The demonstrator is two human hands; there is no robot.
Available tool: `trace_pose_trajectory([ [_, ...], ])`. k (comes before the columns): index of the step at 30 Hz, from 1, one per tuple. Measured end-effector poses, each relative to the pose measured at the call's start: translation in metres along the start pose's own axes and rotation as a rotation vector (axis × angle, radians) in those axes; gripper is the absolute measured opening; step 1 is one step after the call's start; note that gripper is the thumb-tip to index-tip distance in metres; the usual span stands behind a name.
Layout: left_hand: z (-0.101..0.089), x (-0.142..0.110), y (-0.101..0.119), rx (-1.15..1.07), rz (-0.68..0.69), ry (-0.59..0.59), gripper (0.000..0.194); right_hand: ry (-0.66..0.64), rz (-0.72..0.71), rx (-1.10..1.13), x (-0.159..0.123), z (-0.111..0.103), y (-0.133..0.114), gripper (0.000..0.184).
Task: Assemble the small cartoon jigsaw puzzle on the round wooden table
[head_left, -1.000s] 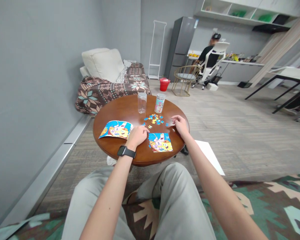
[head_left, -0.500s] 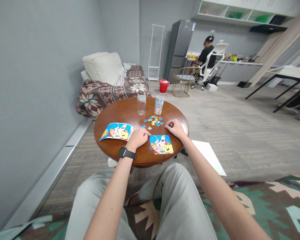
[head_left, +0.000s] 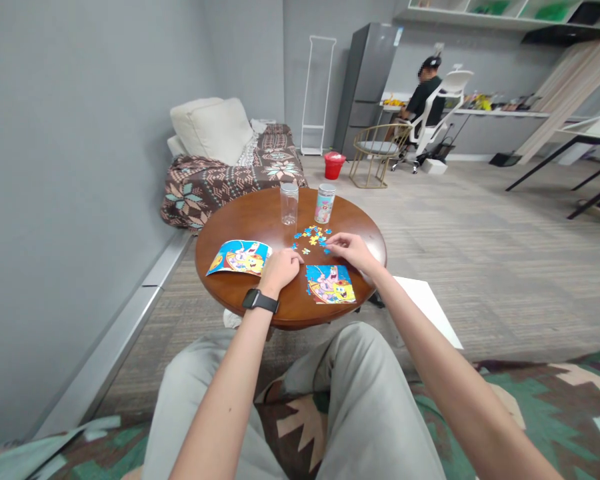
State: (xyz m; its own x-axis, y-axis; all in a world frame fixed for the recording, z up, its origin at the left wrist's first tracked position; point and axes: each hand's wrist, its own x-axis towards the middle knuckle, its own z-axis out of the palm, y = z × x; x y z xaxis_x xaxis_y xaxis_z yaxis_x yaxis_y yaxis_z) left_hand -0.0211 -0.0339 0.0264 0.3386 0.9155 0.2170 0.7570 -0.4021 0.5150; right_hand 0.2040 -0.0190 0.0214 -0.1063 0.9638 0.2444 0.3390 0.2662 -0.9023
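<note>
On the round wooden table [head_left: 240, 220] lies a nearly square cartoon jigsaw puzzle [head_left: 330, 285], its pieces joined into a picture. A small heap of loose puzzle pieces [head_left: 313, 238], blue and yellow, is spread behind it. My right hand [head_left: 353, 251] is at the heap's right side, thumb and fingers drawn together on a blue puzzle piece [head_left: 327, 251]. Resting on the tabletop left of the puzzle is my left hand [head_left: 281, 268], its index finger stretched out and nothing seen in it. A curved picture sheet [head_left: 239, 257] with the same cartoon lies beside it.
Behind the pieces stand a clear lidded jar [head_left: 289, 205] and a printed jar [head_left: 325, 204]. A white board [head_left: 427, 308] lies on the floor to the right. Farther back are a red bucket [head_left: 333, 165], a gold-framed chair [head_left: 380, 150] and a seated person [head_left: 427, 100].
My right hand has moved left, closer to the loose pieces. My left hand stays by the puzzle. The whole view has shifted slightly.
</note>
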Motion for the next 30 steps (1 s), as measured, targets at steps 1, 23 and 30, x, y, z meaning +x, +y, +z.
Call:
trace_pose_trajectory([
  [1,0.000,0.000,0.000,0.000,0.029,-0.014,0.037,-0.073,-0.008,-0.004,-0.001,0.008,-0.006,0.023],
  [23,0.000,-0.004,0.004,-0.067,0.037,0.004,0.020,-0.160,-0.066,-0.119,-0.007,0.047,-0.002,0.015],
  [30,-0.001,-0.001,0.001,-0.121,0.012,0.013,0.025,-0.185,0.095,0.191,0.006,0.048,0.002,0.031],
])
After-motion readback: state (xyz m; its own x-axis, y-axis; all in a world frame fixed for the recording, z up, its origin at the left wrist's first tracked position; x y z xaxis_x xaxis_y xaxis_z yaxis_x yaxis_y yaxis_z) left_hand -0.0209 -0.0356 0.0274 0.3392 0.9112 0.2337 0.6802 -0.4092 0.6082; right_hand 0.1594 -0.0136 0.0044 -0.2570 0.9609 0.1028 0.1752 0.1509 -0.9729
